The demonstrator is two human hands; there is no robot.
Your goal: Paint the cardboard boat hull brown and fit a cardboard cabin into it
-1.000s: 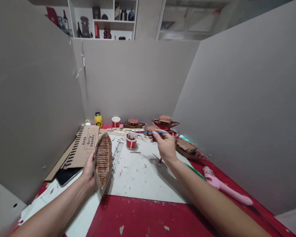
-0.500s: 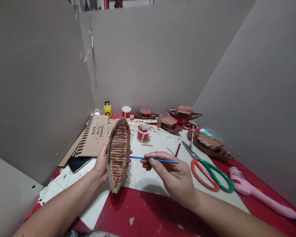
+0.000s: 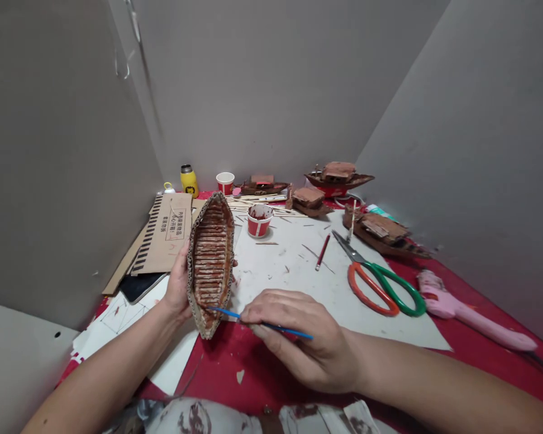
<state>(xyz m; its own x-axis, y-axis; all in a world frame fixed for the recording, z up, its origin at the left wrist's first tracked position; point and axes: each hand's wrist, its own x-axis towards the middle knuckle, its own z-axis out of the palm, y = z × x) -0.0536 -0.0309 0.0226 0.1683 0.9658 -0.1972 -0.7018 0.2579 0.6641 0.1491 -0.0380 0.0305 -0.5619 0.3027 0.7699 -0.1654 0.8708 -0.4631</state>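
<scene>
My left hand (image 3: 179, 282) is closed round a cardboard model boat (image 3: 210, 259) from behind, its fingertips showing at the right edge. The hull stands tilted up with its inside facing me. Ribbed slats inside are coated reddish brown, and the rim shows bare corrugated edges. In my right hand (image 3: 294, 337) a thin blue paintbrush (image 3: 271, 327) is pinched between thumb and fingers. Its tip touches the inside of the boat near the lower end. A red-and-white paper cup (image 3: 259, 222) smeared with brown paint stands beyond the hands.
Scissors (image 3: 375, 277) with orange and green handles, a dark red pencil (image 3: 323, 253) and a pink glue gun (image 3: 470, 313) lie to the right. Several brown model boats (image 3: 384, 232) stand behind. A printed cardboard sheet (image 3: 165, 235), a phone (image 3: 140, 286) and a yellow bottle (image 3: 189, 181) are at left.
The brush tip has moved from the boat's middle down to its lower end. My right hand has come lower and nearer me. The camera view has shifted slightly.
</scene>
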